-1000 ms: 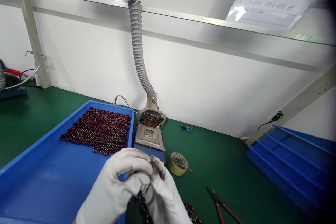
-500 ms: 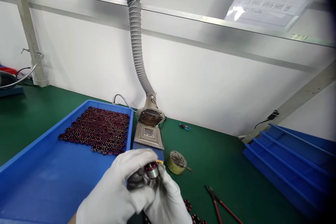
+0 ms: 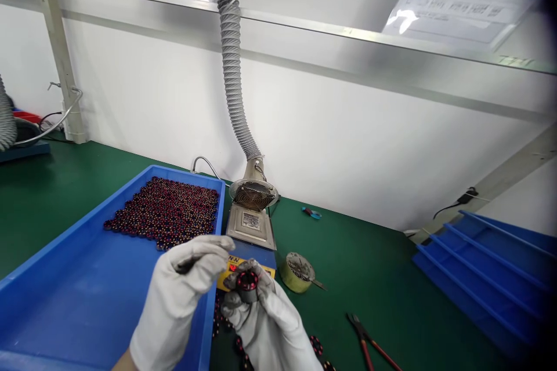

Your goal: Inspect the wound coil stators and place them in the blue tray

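My right hand [image 3: 272, 316], in a white glove with dark-stained fingertips, grips a small wound motor stator [image 3: 248, 282] upright. Red windings ring its open top, and its side looks dark grey. To its left, my gloved left hand [image 3: 178, 295] is raised over the edge of the blue tray, apart from the stator. Its fingers are half bent and somewhat apart, and I see nothing between them. Several similar stators [image 3: 317, 345] lie on the green bench by my right hand. Many more stators [image 3: 169, 208] stand packed in the tray's far part.
The blue tray [image 3: 100, 301] takes up the left side. Behind my hands is a solder pot [image 3: 251, 226] with a yellow front panel, under a grey exhaust hose [image 3: 232, 58]. A round tin [image 3: 296, 275], red-handled cutters [image 3: 365, 339] and stacked blue trays [image 3: 483, 278] are rightward.
My left hand has moved left, away from the stator, which both hands held before. The stator now stands with its wound top facing me, in my right hand alone. The view has shifted slightly.
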### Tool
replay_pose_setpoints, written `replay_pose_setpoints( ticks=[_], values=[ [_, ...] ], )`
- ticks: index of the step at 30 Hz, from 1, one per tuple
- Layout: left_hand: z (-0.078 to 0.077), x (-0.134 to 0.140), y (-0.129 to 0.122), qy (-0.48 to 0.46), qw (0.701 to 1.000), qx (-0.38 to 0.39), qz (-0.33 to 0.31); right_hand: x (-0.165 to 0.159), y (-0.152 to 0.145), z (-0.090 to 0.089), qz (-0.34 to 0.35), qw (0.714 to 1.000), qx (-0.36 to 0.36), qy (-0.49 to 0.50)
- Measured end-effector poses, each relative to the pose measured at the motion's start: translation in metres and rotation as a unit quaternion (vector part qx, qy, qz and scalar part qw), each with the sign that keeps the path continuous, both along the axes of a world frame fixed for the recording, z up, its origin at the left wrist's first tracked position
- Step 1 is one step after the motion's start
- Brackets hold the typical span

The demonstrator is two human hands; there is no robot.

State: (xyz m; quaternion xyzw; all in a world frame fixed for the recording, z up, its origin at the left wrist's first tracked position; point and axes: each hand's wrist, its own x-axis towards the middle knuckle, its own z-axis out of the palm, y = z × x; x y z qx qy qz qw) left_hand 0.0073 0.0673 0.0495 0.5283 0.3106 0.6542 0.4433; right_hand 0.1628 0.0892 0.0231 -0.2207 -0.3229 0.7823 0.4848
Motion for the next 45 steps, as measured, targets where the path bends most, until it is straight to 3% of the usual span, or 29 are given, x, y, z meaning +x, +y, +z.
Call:
replay_pose_setpoints(
  ticks=[4,6,9,13,16,18,22,26,28,31,35,39,45],
  values=[
    [0.008,0.001,-0.001,0.148,0.988,-0.007,-0.05,-0.002,-0.001,-0.004,-0.006,1.0,-0.008,0.018],
    [0.011,0.006,-0.003,0.124,0.99,0.029,-0.065,-0.002,-0.002,-0.005,-0.008,1.0,-0.015,0.026],
    [0.01,0.008,-0.005,0.051,0.996,0.069,-0.024,0.0,-0.003,-0.003,0.002,0.999,-0.024,0.031],
    [0.009,-0.002,-0.006,0.032,0.997,0.016,0.069,0.004,-0.001,0.0,0.012,0.998,-0.03,0.047],
    [0.013,-0.003,-0.005,0.118,0.993,-0.007,0.019,0.003,0.001,-0.004,-0.022,0.999,-0.018,0.046],
    [0.015,0.001,-0.004,0.154,0.987,0.031,-0.028,-0.001,-0.002,-0.007,-0.041,0.998,-0.016,0.044],
    [0.013,0.005,-0.005,0.123,0.983,0.132,0.019,-0.011,-0.019,-0.003,-0.075,0.994,-0.028,0.078],
    [0.008,-0.007,-0.008,0.071,0.994,0.048,0.067,-0.017,-0.037,0.013,-0.078,0.986,-0.037,0.14],
    [0.007,-0.009,-0.008,0.12,0.991,0.037,0.05,-0.019,-0.04,0.018,-0.062,0.982,-0.045,0.175],
    [0.004,0.001,-0.006,0.255,0.962,0.1,0.006,-0.021,-0.04,0.019,-0.051,0.98,-0.058,0.182],
    [0.001,0.014,-0.006,0.319,0.931,0.175,0.039,-0.021,-0.038,0.011,-0.071,0.979,-0.076,0.177],
    [0.007,0.009,-0.006,0.28,0.943,0.179,0.015,-0.02,-0.037,0.006,-0.074,0.981,-0.065,0.169],
    [0.008,0.004,0.0,0.114,0.987,0.089,-0.071,-0.024,-0.04,0.006,-0.093,0.99,-0.028,0.104]
  ],
)
